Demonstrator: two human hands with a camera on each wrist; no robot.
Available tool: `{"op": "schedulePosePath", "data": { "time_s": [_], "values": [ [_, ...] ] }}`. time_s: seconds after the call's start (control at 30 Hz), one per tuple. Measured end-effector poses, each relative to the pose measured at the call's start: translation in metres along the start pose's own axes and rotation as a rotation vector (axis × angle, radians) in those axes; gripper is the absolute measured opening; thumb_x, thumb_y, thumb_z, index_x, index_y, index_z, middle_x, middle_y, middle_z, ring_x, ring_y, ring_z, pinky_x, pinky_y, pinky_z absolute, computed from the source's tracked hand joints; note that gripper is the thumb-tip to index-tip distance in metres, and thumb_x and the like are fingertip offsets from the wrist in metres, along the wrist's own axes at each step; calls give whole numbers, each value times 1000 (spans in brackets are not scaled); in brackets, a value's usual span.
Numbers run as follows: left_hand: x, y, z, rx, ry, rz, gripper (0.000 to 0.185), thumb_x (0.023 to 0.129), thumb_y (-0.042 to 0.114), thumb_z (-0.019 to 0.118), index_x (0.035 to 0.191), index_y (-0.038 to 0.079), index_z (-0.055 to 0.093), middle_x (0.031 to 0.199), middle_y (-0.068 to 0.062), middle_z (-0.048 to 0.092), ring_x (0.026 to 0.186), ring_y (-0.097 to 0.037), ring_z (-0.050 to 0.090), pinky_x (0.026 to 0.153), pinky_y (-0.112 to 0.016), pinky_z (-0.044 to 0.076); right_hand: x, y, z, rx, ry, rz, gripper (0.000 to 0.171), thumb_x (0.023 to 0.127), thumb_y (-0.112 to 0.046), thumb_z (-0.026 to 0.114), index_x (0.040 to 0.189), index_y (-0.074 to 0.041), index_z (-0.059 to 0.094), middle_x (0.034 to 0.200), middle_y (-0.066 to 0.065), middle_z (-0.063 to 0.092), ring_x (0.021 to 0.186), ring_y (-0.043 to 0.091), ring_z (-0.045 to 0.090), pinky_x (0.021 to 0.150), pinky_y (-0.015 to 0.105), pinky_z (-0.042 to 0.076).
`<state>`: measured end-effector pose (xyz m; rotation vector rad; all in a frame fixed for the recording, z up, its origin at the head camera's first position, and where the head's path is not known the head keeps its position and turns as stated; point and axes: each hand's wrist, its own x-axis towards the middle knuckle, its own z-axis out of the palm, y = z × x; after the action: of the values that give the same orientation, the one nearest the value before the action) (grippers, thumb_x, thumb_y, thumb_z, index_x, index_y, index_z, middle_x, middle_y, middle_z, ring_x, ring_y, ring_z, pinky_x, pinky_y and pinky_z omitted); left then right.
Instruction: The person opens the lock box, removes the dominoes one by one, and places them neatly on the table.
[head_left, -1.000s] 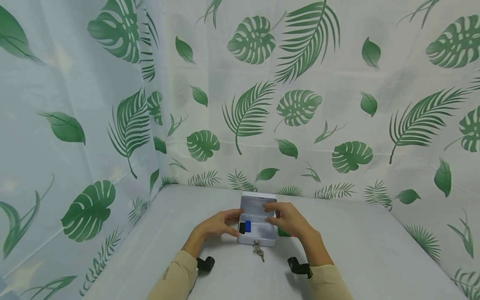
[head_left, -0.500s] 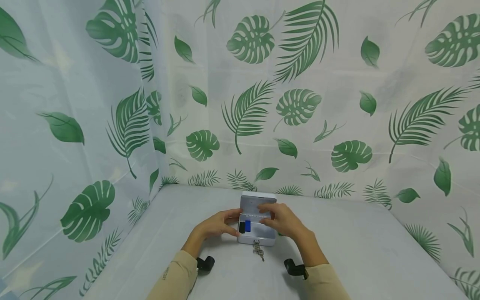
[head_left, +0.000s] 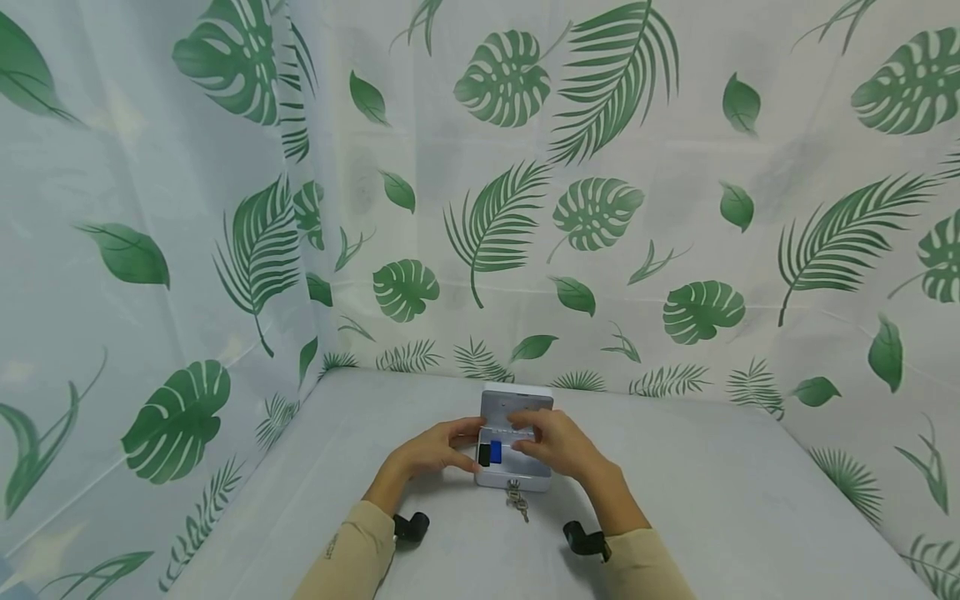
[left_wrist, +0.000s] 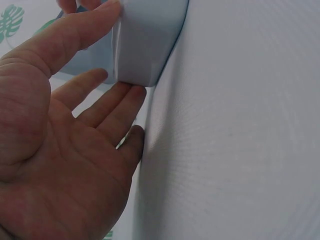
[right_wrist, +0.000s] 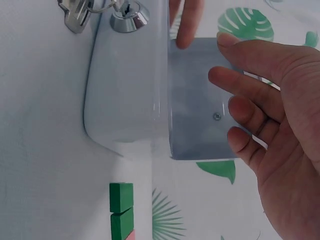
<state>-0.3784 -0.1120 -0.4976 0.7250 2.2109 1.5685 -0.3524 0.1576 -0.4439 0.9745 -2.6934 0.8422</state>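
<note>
Tiny marks [head_left: 332,546] on the left sleeve [head_left: 354,542], too small to read. Keys [right_wrist: 75,15] cut off at the top in the right wrist view, hanging from a shiny round lock [right_wrist: 129,19] on the near side of all the fingers. Two green blocks [right_wrist: 121,197] hidden behind the right hand [head_left: 562,442] in the head view, but plain in the right wrist view, beside the box [head_left: 495,480] and lower than the right fingers; next to them a pink bit [right_wrist: 131,236], mostly chopped off. Box pale grey, smooth and shiny, lid [head_left: 498,404] up, between left and right fingers, part of its inside covered by the right ones. Just past the left thumb, inside, a black block [head_left: 484,455] and a blue block [head_left: 496,452], side by side. Left hand [head_left: 431,448] with fingers spread, nearly straight, touching the box's left side. Right fingers loosely bent over the box, thumb and pointing finger apart.
</note>
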Motion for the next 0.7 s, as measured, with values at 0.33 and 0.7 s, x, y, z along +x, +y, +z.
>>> {"op": "schedulePosePath", "data": {
  "time_s": [0.33,0.7],
  "values": [
    [1,-1,0,-4,2,-4,89,85,12,85,161,15,40,165,-7,43,153,-29,41,125,-53,31,3,0,7,-26,-1,-17,37,90,-14,81,126,-6,74,115,13,77,69,8,51,58,22,46],
    [0,-1,-1,-3,0,5,88,85,12,85,161,15,40,165,-6,43,153,-29,41,125,-53,31,5,-1,10,-46,13,-60,33,90,-11,81,122,-5,75,111,14,77,70,7,50,60,22,47]
  ]
}}
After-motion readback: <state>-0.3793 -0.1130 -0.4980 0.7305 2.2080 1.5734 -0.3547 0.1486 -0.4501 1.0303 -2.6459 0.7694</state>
